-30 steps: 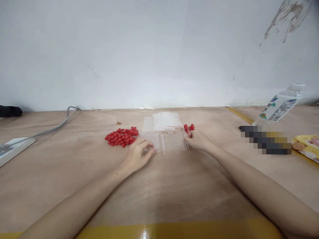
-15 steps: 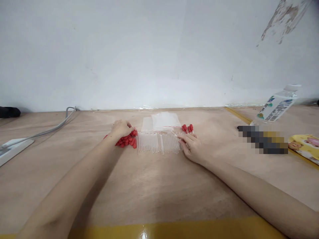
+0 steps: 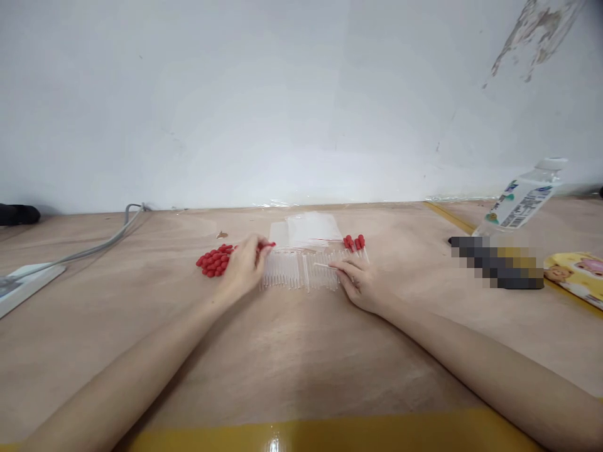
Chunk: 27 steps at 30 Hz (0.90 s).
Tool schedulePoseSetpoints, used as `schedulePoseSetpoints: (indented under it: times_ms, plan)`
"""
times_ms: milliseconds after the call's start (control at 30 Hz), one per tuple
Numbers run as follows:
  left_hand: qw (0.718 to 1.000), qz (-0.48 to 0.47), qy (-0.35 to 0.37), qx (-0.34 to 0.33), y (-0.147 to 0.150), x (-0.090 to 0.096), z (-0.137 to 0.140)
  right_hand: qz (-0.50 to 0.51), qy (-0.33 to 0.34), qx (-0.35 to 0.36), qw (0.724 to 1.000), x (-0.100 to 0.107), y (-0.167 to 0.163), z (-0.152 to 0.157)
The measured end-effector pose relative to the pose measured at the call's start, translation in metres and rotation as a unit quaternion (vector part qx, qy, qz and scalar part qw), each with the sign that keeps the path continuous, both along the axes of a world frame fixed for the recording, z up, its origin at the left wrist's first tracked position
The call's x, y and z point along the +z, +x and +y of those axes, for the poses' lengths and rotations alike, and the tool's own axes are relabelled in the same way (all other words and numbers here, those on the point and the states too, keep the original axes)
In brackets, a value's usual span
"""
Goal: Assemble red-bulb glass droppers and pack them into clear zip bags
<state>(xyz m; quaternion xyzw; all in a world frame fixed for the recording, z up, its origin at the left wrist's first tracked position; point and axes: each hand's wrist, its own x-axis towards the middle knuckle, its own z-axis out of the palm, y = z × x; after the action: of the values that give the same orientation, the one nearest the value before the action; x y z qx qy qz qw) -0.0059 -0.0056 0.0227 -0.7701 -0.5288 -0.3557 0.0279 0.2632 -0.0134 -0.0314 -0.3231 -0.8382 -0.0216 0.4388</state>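
My left hand (image 3: 245, 262) pinches a red rubber dropper bulb (image 3: 269, 245) over the left end of a row of clear dropper tubes (image 3: 282, 271). Between the fingertips of my right hand (image 3: 358, 281) is one clear dropper tube (image 3: 322, 265), its free end pointing left above the row. A pile of loose red bulbs (image 3: 214, 260) lies left of my left hand. Just beyond my right hand, several droppers with red bulbs fitted (image 3: 354, 242) lie side by side, their tubes partly hidden by the hand.
Clear plastic bags (image 3: 313, 227) lie flat behind the row. To the right are a tilted plastic bottle (image 3: 525, 204), a blurred-out dark object (image 3: 494, 263) and a yellow printed item (image 3: 577, 273). A grey cable (image 3: 110, 238) runs to a white box (image 3: 32, 282) at left. Yellow tape (image 3: 292, 433) crosses the front.
My left hand has moved right from the bulb pile, carrying a red bulb. The right hand has raised a tube, now pointing left, while staying nearly in place.
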Motion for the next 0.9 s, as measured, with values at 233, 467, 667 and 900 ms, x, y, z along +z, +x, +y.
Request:
schedulePoseSetpoints:
  times_ms: [233, 467, 667, 900]
  plan:
    - [0.983, -0.051, -0.069, -0.161, 0.031, -0.033, -0.037, -0.035, -0.011, -0.006, 0.999, 0.004, -0.009, -0.014]
    - [0.978, -0.051, -0.056, -0.193, 0.032, -0.033, -0.038, -0.074, -0.016, -0.003, 0.997, 0.012, -0.016, -0.023]
    - [0.975, -0.087, -0.087, -0.184, 0.034, -0.036, -0.041, -0.076, -0.037, 0.023, 0.996, 0.011, -0.016, -0.023]
    - [0.965, -0.111, -0.117, -0.207, 0.034, -0.037, -0.042, -0.073, -0.097, 0.081, 0.989, 0.011, -0.012, -0.018]
